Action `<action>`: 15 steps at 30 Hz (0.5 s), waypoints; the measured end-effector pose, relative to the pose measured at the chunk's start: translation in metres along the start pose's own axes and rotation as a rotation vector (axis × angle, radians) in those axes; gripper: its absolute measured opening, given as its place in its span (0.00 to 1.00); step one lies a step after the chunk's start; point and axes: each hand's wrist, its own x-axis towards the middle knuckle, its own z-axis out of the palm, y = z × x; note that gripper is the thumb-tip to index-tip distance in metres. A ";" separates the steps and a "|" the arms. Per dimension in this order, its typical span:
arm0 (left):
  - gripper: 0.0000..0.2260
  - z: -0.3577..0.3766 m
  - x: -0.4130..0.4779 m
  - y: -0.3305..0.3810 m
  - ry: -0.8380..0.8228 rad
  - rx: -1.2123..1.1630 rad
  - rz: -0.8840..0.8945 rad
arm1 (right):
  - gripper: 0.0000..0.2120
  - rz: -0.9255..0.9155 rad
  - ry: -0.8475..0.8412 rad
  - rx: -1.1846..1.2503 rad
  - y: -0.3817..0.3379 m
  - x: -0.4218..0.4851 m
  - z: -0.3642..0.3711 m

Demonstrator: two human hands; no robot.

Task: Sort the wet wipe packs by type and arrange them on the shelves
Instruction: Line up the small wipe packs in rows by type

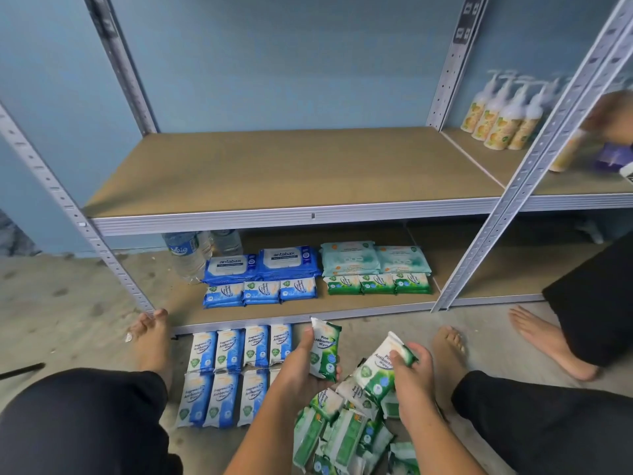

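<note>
I sit on the floor facing a metal shelf unit. At left, blue wipe packs point(233, 371) lie flat on the floor in two neat rows, just in front of the lower shelf point(164, 296). My left hand point(301, 365) holds one green wipe pack point(325, 351) upright, fingers curled behind it, thumb along its left edge. Just to its right, my right hand point(411, 375) pinches a second green pack point(376, 370), tilted, by its upper end. Below both hands lies a loose pile of green packs point(342, 437). On the lower shelf, shelved blue packs point(260, 292) sit left, shelved green packs point(378, 284) right. Far right, pump bottles point(500, 118) stand on the upper shelf point(565, 181).
</note>
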 end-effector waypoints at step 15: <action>0.32 -0.011 0.043 -0.011 0.130 0.563 0.298 | 0.27 0.102 -0.094 -0.086 0.020 0.045 0.015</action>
